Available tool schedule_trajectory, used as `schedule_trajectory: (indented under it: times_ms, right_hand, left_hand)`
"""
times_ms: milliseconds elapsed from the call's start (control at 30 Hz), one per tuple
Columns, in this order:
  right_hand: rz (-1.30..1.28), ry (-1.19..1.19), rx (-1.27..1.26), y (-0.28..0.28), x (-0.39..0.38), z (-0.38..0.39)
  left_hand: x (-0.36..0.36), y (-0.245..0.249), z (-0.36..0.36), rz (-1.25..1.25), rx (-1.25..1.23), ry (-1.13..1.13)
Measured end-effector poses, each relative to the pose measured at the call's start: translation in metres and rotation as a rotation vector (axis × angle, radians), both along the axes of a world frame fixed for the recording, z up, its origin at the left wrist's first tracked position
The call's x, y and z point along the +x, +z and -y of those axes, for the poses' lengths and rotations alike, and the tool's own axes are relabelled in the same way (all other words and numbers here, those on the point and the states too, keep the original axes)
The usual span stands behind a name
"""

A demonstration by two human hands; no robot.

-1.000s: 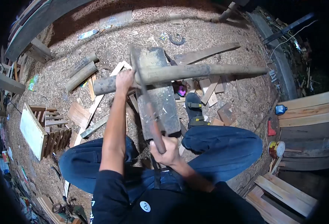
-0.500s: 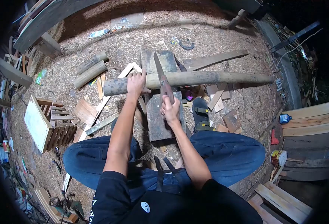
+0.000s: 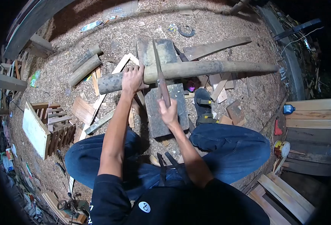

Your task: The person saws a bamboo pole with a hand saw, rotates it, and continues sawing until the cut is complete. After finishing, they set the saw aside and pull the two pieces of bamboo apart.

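Observation:
A long bamboo pole (image 3: 195,69) lies crosswise over a worn wooden block (image 3: 163,112). My left hand (image 3: 133,79) presses down on the pole near its left end, fingers wrapped over it. My right hand (image 3: 168,111) is closed round the wooden handle of a handsaw (image 3: 157,60). The saw blade rests across the pole, just right of my left hand, and points away from me. Whether the blade has cut into the pole cannot be made out.
Two short bamboo pieces (image 3: 85,70) lie at the left, above a slatted wooden crate (image 3: 38,129). A flat board (image 3: 218,48) lies behind the pole. Wood offcuts surround the block. A blue container (image 3: 288,109) and a tin can (image 3: 281,149) stand at the right.
My right hand has drawn the saw slightly toward me across the pole. My left hand still holds the pole. The whole view has shifted a little.

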State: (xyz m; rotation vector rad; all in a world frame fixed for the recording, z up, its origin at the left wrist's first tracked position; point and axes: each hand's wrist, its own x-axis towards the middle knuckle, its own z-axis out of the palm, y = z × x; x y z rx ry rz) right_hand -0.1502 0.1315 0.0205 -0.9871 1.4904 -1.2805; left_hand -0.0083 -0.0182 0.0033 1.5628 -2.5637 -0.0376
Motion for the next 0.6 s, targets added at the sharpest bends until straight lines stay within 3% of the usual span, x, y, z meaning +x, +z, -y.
schedule_trajectory:
  times_ms: [367, 500, 600]
  right_hand:
    - [-0.092, 0.01, 0.06, 0.017, -0.004, 0.009]
    - [-0.101, 0.002, 0.151, 0.034, -0.008, -0.113]
    - [-0.022, 0.029, 0.211, 0.085, -0.013, -0.128]
  left_hand:
    - [-0.006, 0.008, 0.009, 0.068, 0.096, 0.022]
    - [-0.01, 0.02, 0.019, 0.086, 0.375, 0.024]
    - [0.001, 0.012, 0.012, 0.104, 0.178, 0.01]
